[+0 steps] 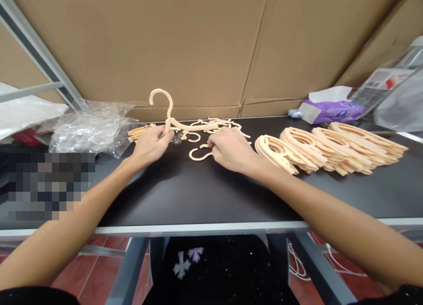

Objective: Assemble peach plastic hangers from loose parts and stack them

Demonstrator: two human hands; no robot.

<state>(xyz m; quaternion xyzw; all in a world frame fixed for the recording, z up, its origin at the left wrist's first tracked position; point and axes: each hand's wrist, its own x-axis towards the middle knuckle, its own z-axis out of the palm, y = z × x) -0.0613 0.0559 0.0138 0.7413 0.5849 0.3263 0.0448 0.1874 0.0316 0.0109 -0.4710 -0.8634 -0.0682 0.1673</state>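
Observation:
My left hand (152,143) grips a cream plastic clothes hanger (194,126) at its centre. The hanger's hook stands upright, and one arm stretches right toward my right hand. My right hand (231,150) is low over the black tabletop with its fingers curled, the fingertips partly hidden. A loose hook (194,157) lies beside those fingers, its stem running under the hand; whether it is gripped does not show. Behind both hands lies a loose heap of hanger parts (228,122). More cream pieces (135,133) lie left of my left hand.
Several stacks of cream hangers (300,148) stand on the right of the table (198,199). Behind them are a purple tissue pack (330,111) and clear plastic (396,93). Clear plastic bags (89,126) lie left. A cardboard wall (165,45) closes off the back.

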